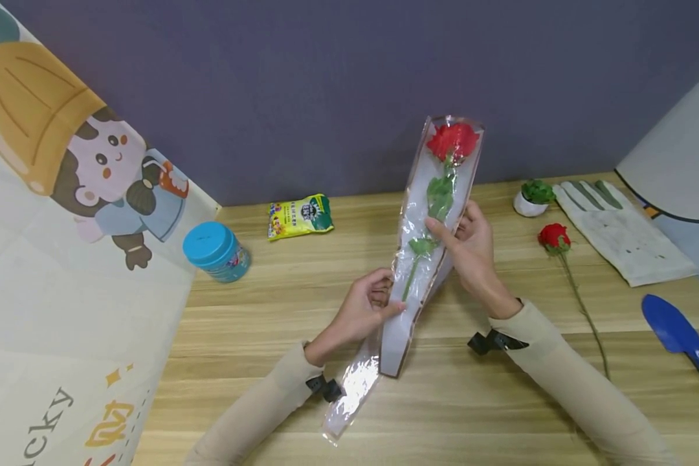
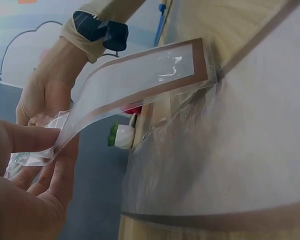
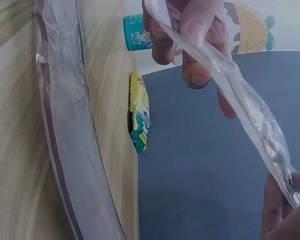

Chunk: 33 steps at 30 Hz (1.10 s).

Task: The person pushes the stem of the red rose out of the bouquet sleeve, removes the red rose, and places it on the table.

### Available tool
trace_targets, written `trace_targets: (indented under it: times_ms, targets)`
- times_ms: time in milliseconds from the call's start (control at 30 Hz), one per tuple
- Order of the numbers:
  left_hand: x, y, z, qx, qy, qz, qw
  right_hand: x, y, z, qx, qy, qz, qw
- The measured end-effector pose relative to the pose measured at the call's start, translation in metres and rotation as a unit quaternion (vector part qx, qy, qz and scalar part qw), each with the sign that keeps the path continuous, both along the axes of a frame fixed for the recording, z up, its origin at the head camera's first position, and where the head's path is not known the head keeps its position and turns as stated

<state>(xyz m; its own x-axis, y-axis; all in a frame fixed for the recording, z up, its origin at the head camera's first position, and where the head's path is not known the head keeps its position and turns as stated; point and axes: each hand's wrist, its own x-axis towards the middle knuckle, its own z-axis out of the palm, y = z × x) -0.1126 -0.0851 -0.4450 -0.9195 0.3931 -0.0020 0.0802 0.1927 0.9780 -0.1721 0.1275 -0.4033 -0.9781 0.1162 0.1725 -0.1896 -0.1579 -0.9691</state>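
A clear plastic sleeve [image 1: 425, 259] with a brown border holds a red rose [image 1: 452, 141] on a green stem, lifted above the wooden table [image 1: 303, 336]. My left hand [image 1: 366, 310] pinches the sleeve's lower left edge [image 2: 80, 125]. My right hand [image 1: 470, 249] grips the sleeve's middle from the right, thumb on its front. A second empty sleeve [image 1: 352, 395] lies under it on the table. In the right wrist view the held sleeve [image 3: 235, 90] runs between both hands' fingers.
A second red rose [image 1: 555, 237] lies to the right, near a small potted plant [image 1: 533, 196], a white glove [image 1: 623, 233] and a blue trowel [image 1: 672, 327]. A teal jar [image 1: 215, 251] and a yellow-green packet [image 1: 300, 216] sit at the left.
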Motion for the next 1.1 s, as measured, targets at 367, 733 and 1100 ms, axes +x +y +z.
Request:
trace_targets:
  times_ms: [367, 733, 1100]
  targets:
    - [-0.003, -0.001, -0.002, 0.036, 0.008, 0.019, 0.9992, 0.004, -0.007, -0.011, -0.008, 0.01, 0.016, 1.0]
    - [-0.007, -0.004, 0.001, 0.041, 0.029, 0.024, 0.9984, 0.01, -0.011, -0.016, 0.059, -0.001, 0.041, 0.997]
    - [-0.011, -0.005, 0.005, 0.064, 0.025, 0.028, 0.9973, 0.016, -0.013, -0.022, 0.105, -0.021, 0.076, 0.991]
